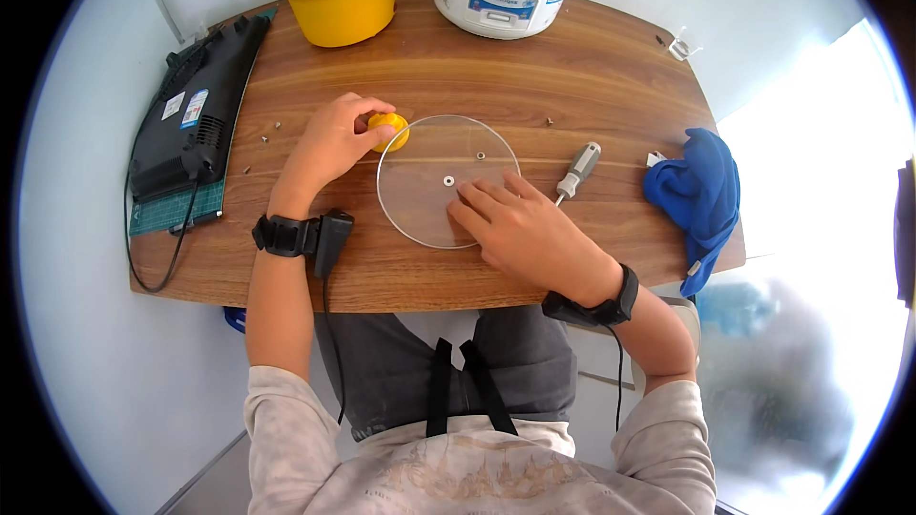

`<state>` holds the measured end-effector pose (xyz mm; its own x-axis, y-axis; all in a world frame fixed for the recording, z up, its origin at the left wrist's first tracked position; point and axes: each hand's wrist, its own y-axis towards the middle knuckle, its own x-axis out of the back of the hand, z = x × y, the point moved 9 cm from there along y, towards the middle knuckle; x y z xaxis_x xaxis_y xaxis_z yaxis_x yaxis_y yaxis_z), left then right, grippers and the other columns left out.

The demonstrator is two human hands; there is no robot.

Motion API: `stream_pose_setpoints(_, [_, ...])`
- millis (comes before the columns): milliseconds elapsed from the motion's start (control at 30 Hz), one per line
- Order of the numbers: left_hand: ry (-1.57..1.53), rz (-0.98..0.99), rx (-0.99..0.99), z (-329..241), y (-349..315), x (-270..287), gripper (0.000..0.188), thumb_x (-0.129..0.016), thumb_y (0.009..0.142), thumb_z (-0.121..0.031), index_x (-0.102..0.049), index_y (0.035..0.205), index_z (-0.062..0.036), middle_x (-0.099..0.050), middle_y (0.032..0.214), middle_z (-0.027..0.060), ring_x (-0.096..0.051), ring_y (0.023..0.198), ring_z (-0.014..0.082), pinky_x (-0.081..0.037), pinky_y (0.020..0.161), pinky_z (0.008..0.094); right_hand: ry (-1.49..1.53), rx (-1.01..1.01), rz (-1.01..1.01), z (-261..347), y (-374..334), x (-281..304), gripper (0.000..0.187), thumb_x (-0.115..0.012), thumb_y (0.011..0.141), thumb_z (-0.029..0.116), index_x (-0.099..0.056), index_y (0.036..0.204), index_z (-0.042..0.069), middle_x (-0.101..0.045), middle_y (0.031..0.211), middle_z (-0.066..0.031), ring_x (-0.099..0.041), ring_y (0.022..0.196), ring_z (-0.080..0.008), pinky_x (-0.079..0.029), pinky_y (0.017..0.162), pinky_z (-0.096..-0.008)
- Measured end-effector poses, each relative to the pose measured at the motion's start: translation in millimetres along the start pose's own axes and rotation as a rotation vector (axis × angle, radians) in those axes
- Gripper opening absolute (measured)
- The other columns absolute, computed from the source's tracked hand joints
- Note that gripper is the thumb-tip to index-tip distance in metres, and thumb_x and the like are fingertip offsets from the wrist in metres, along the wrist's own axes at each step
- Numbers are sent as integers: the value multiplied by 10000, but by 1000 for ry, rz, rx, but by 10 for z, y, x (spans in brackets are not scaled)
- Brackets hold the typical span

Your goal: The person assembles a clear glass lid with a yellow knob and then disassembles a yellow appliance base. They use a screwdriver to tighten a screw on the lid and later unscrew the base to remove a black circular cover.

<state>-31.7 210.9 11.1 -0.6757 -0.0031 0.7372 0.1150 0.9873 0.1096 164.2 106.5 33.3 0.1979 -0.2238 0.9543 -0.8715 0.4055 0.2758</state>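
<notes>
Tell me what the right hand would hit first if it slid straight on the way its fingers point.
The right hand lies flat on the clear round disc, fingers pointing up-left. Going straight on, it would probably meet the small washer at the disc's centre first, then the yellow knob in the left hand.

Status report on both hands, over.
Left hand shut on yellow knob. Right hand open, flat on clear round lid. Screwdriver beside right hand.
</notes>
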Motion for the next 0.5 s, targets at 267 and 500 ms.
stream_pose_setpoints(267, [63, -50, -17, -24, -9, 109, 247, -714, 921, -191, -714, 1122, -48, -685, 993, 97, -636, 829, 206, -519, 772, 324, 10, 9, -124, 2, 2, 230, 286, -611, 884, 99, -610, 1151, -4, -683, 1180, -154, -681, 1094, -267, -547, 899, -362])
stream_pose_setpoints(500, [-131, -127, 41, 129, -22, 230, 254, -653, 977, -209, -685, 1153, -29, -705, 1050, 89, -670, 891, 179, -546, 780, 293, 301, -224, -157, -340, -60, 461, 245, -607, 901, 10, -598, 1145, -3, -697, 992, -169, -707, 860, -322, -575, 690, -383])
